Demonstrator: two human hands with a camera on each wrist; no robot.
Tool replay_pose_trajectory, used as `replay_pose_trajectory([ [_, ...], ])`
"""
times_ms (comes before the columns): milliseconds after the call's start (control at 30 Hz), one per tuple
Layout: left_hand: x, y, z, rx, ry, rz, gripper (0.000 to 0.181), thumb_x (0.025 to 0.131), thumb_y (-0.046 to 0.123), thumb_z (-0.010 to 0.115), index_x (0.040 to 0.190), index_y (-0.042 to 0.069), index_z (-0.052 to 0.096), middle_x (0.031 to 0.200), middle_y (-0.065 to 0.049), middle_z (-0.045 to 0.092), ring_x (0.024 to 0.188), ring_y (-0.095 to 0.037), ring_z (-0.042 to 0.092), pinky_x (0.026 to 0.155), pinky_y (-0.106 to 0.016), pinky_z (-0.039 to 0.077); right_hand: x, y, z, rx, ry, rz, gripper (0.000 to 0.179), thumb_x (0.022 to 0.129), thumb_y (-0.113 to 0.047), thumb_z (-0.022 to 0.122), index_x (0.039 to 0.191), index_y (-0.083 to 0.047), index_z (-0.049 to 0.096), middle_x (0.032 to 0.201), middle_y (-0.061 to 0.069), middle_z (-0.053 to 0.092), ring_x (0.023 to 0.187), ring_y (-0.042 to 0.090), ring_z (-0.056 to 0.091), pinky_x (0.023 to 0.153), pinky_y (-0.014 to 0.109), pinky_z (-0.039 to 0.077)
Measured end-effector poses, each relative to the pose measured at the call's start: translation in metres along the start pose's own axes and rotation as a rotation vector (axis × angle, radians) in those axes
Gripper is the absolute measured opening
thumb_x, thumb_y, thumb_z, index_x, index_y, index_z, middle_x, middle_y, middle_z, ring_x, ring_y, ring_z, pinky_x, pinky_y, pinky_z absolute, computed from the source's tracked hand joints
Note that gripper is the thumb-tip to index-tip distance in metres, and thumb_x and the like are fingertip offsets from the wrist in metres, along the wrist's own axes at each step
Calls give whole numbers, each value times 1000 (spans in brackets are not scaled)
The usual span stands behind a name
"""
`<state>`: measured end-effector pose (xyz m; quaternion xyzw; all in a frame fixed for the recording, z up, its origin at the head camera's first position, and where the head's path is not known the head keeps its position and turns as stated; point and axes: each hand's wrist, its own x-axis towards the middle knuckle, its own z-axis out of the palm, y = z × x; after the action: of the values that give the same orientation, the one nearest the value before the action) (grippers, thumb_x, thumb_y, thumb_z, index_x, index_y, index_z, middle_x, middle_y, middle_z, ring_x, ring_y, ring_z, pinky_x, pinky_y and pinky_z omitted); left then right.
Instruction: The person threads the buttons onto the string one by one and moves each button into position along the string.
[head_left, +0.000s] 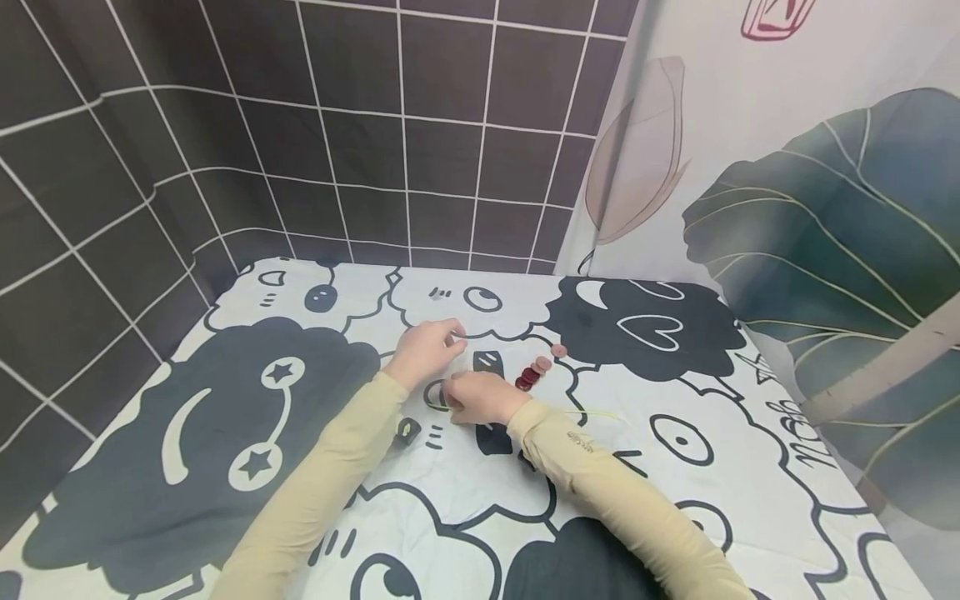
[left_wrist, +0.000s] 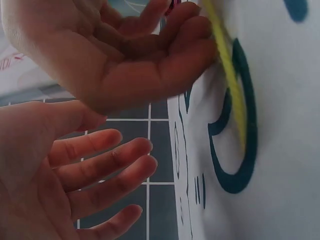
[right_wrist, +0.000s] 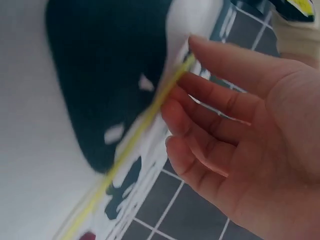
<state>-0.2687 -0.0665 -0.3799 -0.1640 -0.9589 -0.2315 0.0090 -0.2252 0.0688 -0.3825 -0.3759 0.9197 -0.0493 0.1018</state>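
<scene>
A thin yellow cord runs across the patterned cloth. My right hand is low over the cloth and pinches the cord near one end, between thumb and fingertips. That end of the cord reaches past the fingers in the left wrist view. My left hand is beside and beyond the right one, its fingers spread and loosely bent, with nothing held. To the right of my right hand lies a short slanting row of small round discs, some dark red, others pink.
A white cloth with black cartoon faces covers the table. A dark gridded curtain hangs behind and to the left. On the right is a pale curtain with large leaf prints.
</scene>
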Motion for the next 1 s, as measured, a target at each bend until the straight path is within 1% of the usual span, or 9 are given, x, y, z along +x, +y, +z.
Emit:
replay_pose_trajectory([
  [133,0,2,2,4,-21,5,27,96,31,55,117,17,64,103,-7,74,95,-25,69,84,-40,53,3,-4,3,-15,-34,-10,12,82,-11,72,79,-11,61,81,0,57,69,10,50,64,24,44],
  [267,1,4,4,12,-36,14,29,96,31,54,118,15,64,103,-7,73,94,-25,69,84,-39,53,0,-3,2,-19,-36,-49,10,83,-8,70,79,-10,61,84,2,58,71,12,52,65,26,46],
  [333,1,6,5,13,-39,13,29,96,31,55,118,15,64,104,-7,73,94,-24,69,84,-39,53,-3,0,0,-13,-43,-68,10,84,-7,68,80,-9,60,82,1,56,71,12,51,65,25,45],
  [467,1,9,7,-5,-48,18,26,95,29,56,114,14,65,102,-8,73,91,-23,68,81,-37,54,-11,11,-7,88,-83,-100,15,87,-2,63,76,-10,54,72,-4,46,66,9,45,63,20,39],
  [567,2,12,11,-5,-57,33,22,95,27,57,109,14,67,98,-6,73,87,-21,68,76,-35,54,-17,23,-13,197,-90,-133,19,87,1,61,75,-10,52,66,-7,43,61,6,42,61,18,36],
  [667,5,14,17,17,-55,49,20,94,27,57,104,14,68,95,-5,74,83,-19,67,73,-33,53,-23,35,-18,269,-56,-155,15,84,2,62,77,-9,54,66,-6,48,62,4,44,62,16,37],
  [800,8,18,23,46,-62,67,22,95,31,57,101,14,69,94,-3,74,79,-18,65,74,-33,52,-30,51,-22,317,2,-135,11,81,4,61,85,-6,64,73,-1,60,66,3,48,65,17,41],
  [900,10,23,25,56,-87,77,23,95,30,57,101,12,70,94,-3,74,79,-18,64,75,-34,52,-36,63,-25,330,31,-129,14,81,5,61,89,-3,70,78,3,69,68,1,53,67,16,45],
  [1000,11,30,26,59,-126,86,19,94,23,58,99,10,71,95,-4,74,81,-19,64,77,-34,52,-44,74,-30,344,43,-123,10,82,3,64,85,-3,72,78,4,70,67,1,53,67,16,46],
])
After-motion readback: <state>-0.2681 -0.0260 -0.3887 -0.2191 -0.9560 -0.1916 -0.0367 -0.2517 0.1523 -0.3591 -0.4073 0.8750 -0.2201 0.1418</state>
